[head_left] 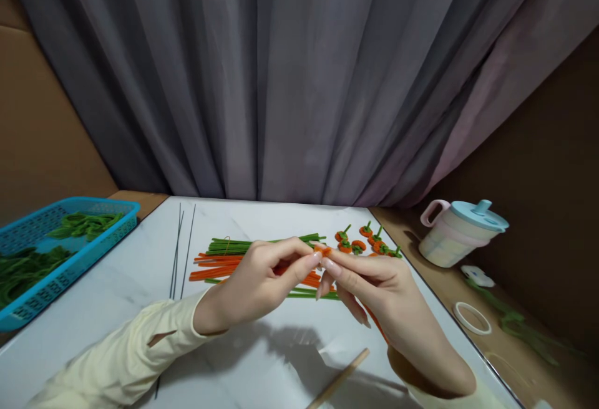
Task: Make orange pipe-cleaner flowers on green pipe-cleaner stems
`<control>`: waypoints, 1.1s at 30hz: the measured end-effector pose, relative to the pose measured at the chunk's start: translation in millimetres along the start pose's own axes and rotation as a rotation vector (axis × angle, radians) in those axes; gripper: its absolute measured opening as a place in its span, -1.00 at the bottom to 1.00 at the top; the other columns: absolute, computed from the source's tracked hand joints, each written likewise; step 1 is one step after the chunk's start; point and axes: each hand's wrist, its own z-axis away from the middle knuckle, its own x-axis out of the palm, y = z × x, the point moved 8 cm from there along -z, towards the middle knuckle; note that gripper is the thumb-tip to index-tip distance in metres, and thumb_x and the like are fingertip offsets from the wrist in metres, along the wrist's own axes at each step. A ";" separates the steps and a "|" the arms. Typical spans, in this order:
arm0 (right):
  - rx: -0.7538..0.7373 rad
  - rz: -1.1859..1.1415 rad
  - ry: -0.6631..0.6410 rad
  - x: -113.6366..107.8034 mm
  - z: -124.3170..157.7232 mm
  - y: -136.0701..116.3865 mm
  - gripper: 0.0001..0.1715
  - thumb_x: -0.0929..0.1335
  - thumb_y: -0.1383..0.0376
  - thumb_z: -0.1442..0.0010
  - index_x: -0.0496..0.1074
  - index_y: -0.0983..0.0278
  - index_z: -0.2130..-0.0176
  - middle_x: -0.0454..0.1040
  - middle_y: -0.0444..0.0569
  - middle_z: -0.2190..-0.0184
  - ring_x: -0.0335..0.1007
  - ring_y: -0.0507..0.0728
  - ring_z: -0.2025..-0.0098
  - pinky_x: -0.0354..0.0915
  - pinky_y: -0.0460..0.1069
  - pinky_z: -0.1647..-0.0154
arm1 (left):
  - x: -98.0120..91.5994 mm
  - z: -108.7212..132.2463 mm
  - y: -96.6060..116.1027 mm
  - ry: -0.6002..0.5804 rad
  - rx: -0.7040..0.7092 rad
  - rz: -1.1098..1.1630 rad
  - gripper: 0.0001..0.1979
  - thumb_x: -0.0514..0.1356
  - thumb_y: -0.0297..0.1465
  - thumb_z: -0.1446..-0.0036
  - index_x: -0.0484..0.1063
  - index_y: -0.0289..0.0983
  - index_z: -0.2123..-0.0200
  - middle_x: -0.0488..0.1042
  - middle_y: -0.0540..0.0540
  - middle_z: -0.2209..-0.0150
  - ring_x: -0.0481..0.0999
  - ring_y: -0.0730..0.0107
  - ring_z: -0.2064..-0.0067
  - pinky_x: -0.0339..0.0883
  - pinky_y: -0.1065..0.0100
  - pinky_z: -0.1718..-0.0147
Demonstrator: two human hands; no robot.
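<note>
Grey curtains (299, 85) hang behind a white counter (140, 259), with brown panels at both sides. Over the middle of the counter, the left hand (264, 278) and right hand (386, 281) meet at the tips, pinching a small orange piece (322, 250) between thumbs and index fingers; the right hand's other fingers hang loosely bent below. An orange strand (377, 325) shows beneath the right hand; whether it joins the piece cannot be told. Behind and partly hidden by the hands lie a bundle of green stems (234, 247), a row of orange stems (213, 260) nearer the person, and more green stems (313, 295) nearest. Small orange ornaments (358, 247) with green tops sit in a cluster beyond the right hand. Thin dark wires (175, 253) lie left of the stems, near a blue basket (88, 256) holding green pieces (88, 225). A wooden stick (339, 379) is at the near edge of view. Off to the right, on a brown surface, stand a cup (447, 244) with a turquoise lid and pink handle, and, nearer, a white ring (472, 318) beside green strands (512, 322).
</note>
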 end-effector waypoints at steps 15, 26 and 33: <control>-0.761 0.737 0.121 16.1 27.4 -38.2 -0.45 0.20 0.54 -0.21 0.22 0.29 -0.16 0.41 -0.08 0.49 0.31 0.03 0.50 0.25 -0.10 0.53 | -3.6 3.7 16.6 0.065 0.194 -0.226 -0.87 0.07 -0.52 -0.18 0.38 -0.37 0.40 0.32 0.07 0.58 0.18 0.67 0.58 0.07 0.59 0.60; -0.869 1.150 0.209 27.1 28.2 -37.9 -0.36 0.15 0.55 -0.21 0.00 0.42 -0.26 0.29 -0.12 0.59 0.15 0.01 0.60 0.00 -0.09 0.68 | -1.0 0.1 4.9 0.007 0.002 -0.127 -0.81 0.05 -0.44 -0.20 0.39 -0.36 0.41 0.26 0.08 0.58 0.10 0.66 0.59 0.01 0.56 0.62; -0.795 1.038 0.215 17.9 26.5 -35.7 -0.46 0.16 0.50 -0.24 0.14 0.35 -0.21 0.37 -0.13 0.57 0.25 -0.02 0.59 0.15 -0.14 0.65 | -1.1 -2.2 -2.5 -0.022 -0.116 -0.012 -0.77 0.04 -0.35 -0.20 0.40 -0.36 0.38 0.31 0.03 0.51 0.15 0.60 0.53 0.07 0.52 0.58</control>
